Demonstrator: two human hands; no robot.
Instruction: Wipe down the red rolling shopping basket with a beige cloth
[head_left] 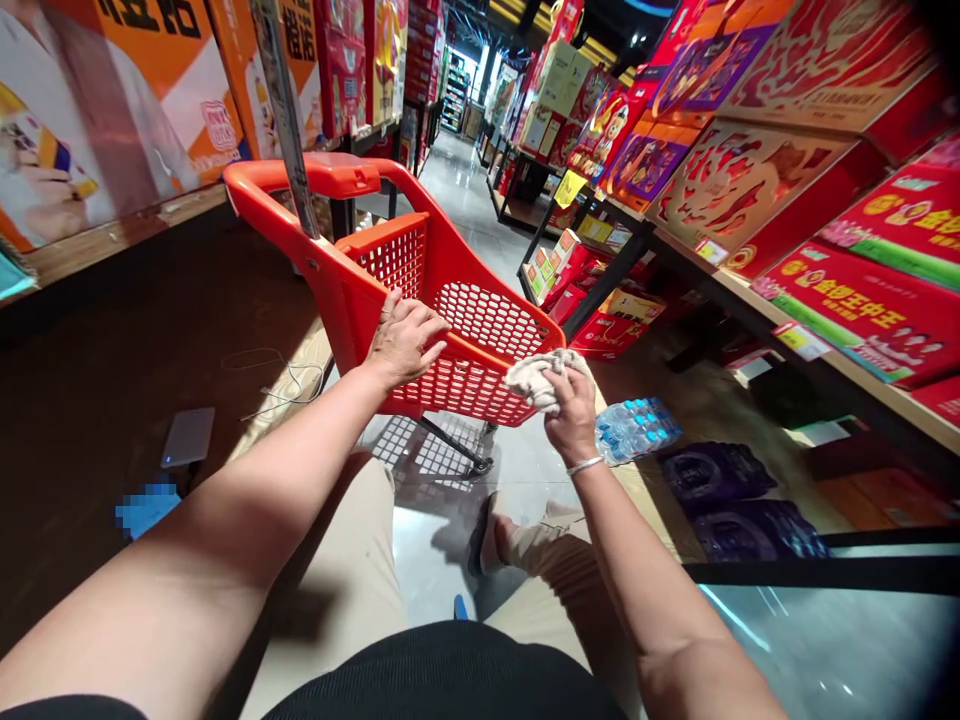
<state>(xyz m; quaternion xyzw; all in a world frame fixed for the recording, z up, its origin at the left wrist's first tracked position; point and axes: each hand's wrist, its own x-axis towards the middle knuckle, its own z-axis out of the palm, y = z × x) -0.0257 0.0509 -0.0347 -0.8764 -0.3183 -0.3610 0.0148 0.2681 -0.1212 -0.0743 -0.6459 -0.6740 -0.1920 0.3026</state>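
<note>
An orange plastic shopping cart (pixel 420 270) stands tilted in the store aisle in front of me. My left hand (pixel 403 338) rests flat on the cart's near side wall, fingers spread. My right hand (pixel 571 410) is closed around a crumpled beige cloth (pixel 534 378), pressed against the cart's lower right corner. A bracelet sits on my right wrist. My legs in beige trousers show below.
A pack of water bottles (pixel 636 428) lies on the floor right of my right hand. Dark wrapped packs (pixel 720 472) sit further right. Shelves with red gift boxes (pixel 862 300) line the right side. A low dark shelf (pixel 135 380) with a white device (pixel 187 437) is on the left.
</note>
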